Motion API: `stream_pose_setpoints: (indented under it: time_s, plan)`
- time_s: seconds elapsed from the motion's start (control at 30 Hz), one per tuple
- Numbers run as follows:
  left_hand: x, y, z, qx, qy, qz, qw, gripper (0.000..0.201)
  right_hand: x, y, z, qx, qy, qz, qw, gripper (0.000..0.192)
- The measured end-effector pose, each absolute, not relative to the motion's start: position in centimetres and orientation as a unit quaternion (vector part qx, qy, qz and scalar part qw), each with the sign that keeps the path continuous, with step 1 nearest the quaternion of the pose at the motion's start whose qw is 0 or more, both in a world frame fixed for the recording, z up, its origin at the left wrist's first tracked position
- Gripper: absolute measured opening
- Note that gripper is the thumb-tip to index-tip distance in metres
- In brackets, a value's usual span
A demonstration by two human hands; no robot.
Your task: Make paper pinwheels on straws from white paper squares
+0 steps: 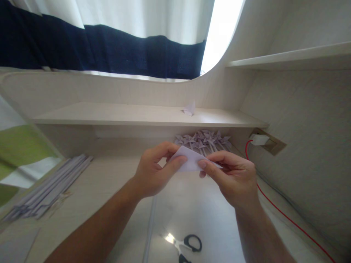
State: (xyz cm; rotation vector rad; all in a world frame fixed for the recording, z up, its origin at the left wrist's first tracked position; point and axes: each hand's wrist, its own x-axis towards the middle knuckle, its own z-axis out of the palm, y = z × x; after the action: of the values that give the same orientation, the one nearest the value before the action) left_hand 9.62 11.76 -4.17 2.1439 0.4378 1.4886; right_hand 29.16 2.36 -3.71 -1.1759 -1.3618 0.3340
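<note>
A small folded piece of white paper (189,157) is held up above the desk between both hands. My left hand (160,168) pinches its left end between thumb and fingers. On the other side, my right hand (230,173) grips the right end, thumb on the near face and fingers behind. The paper's far side is hidden. Below the hands, scissors (183,244) with black handles lie on the desk, blades apart. Behind the paper rests a cluster of folded paper flowers (204,140) on paper stems.
A bundle of long rolled paper sticks (52,186) lies at the left. One folded paper piece (189,109) sits on the shelf (123,113). A thin grey strip (149,230) runs along the desk (120,219). At right, a red cable (290,219) hangs from a white plug (260,139).
</note>
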Motion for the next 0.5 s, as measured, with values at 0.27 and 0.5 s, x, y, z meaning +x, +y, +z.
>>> stream_pose_setpoints:
  time_s: [0.27,0.5]
  plan:
    - [9.0,12.4,-2.8,0.836,0.128,0.367,0.387,0.007,29.5,2.1,-3.2,-0.515,-0.603,0.153,0.59,0.015]
    - [9.4,12.3,-3.1,0.809,0.126,0.427,0.385,0.009,30.0,2.6,-3.0,-0.483,-0.572,0.259,0.611,0.016]
